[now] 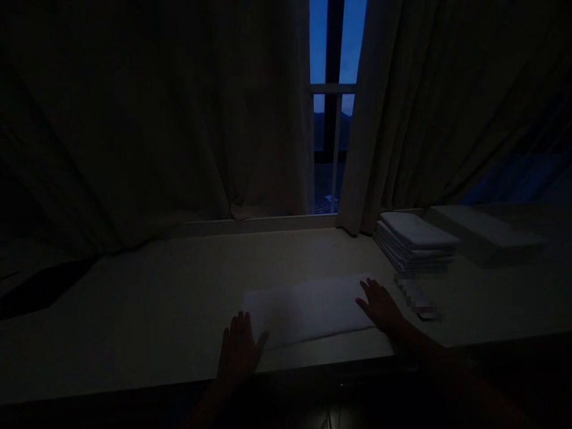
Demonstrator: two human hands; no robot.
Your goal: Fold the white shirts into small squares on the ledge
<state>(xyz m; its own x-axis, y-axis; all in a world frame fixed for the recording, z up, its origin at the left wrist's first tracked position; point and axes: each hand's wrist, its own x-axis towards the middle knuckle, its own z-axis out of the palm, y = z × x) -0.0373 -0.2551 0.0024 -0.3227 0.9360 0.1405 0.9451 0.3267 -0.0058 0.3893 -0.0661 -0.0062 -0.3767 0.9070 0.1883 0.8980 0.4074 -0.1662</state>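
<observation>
A white cloth [308, 310], folded into a long flat rectangle, lies on the pale tabletop. My left hand [239, 345] is at its near left corner, fingers extended and thumb reaching onto the edge. At the right end my right hand [379, 304] rests with spread fingers on the cloth's edge. Neither hand grips anything. To the right of the cloth stands a stack of folded white cloths [415, 235]. The room is dim, so fine detail of the cloth is hard to make out.
A pale box-like block [491, 232] sits right of the stack. In front of the stack lies a small blurred-out item [417, 298]. A dark object [44, 289] is at the far left. Curtains [250, 119] hang behind the table [156, 310], parted at a window [330, 119].
</observation>
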